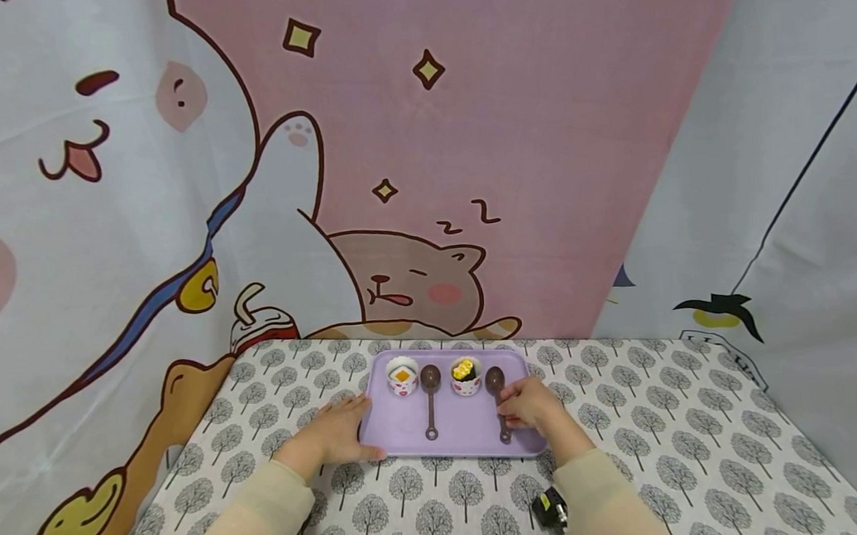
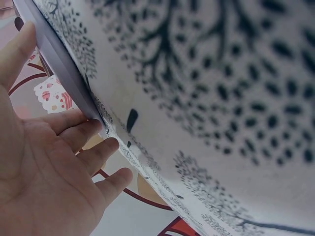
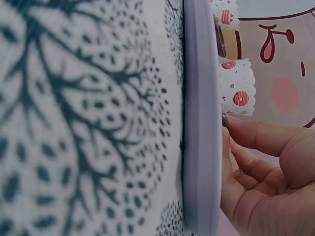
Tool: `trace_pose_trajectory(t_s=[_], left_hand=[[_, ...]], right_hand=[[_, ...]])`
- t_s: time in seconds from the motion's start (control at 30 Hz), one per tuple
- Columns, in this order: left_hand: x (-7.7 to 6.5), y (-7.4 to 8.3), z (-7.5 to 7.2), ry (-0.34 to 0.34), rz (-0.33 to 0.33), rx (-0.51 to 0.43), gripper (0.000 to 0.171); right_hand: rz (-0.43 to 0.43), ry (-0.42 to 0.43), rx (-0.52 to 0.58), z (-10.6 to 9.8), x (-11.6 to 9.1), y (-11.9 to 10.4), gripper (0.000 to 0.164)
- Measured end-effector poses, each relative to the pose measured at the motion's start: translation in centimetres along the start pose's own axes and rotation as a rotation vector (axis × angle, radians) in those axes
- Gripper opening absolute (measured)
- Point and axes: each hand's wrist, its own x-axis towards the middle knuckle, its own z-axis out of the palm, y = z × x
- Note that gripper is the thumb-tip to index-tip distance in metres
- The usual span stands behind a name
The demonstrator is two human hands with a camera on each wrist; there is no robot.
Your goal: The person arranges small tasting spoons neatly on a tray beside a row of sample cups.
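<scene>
A lilac tray (image 1: pixel 402 427) lies on the table, bearing two paper cups and two brown spoons. At its left edge rests my left hand (image 1: pixel 335 431), fingers spread along the side and thumb at the front corner; the left wrist view shows these fingers fairly straight against the rim. With thumb and fingers my right hand (image 1: pixel 531 405) pinches the handle of the right brown spoon (image 1: pixel 494 380), whose bowl points away from me. The other brown spoon (image 1: pixel 430 379) lies between the left cup (image 1: pixel 403 385), with an orange piece inside, and the right cup (image 1: pixel 467 387), holding yellow and black bits.
A tree-print cloth (image 1: pixel 371 512) covers the table. Near my right forearm sits a small black device (image 1: pixel 550 508) with a yellow mark. Behind the table hangs a cartoon-printed curtain (image 1: pixel 541 168), with more fabric at both sides.
</scene>
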Motion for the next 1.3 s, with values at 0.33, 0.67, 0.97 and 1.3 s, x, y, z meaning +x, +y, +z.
trace_pose_trajectory(t_s=[0.33,0.67,0.97,1.3], left_hand=[[-0.05,0.03,-0.19,0.000,0.005,0.010,0.104],[-0.08,0.05,-0.16,-0.005,0.009,0.014,0.104],[-0.13,0.21,-0.21,-0.004,0.006,0.008,0.104],[-0.22,0.28,-0.31,-0.007,0.002,0.006,0.103]], right_hand=[[0.003,0.004,0.014,0.18,-0.03,0.20,0.023],[-0.010,0.019,0.009,0.25,0.03,0.45,0.024],[0.009,0.025,0.010,0.19,0.13,0.47,0.027],[0.005,0.013,0.018,0.16,0.04,0.30,0.029]])
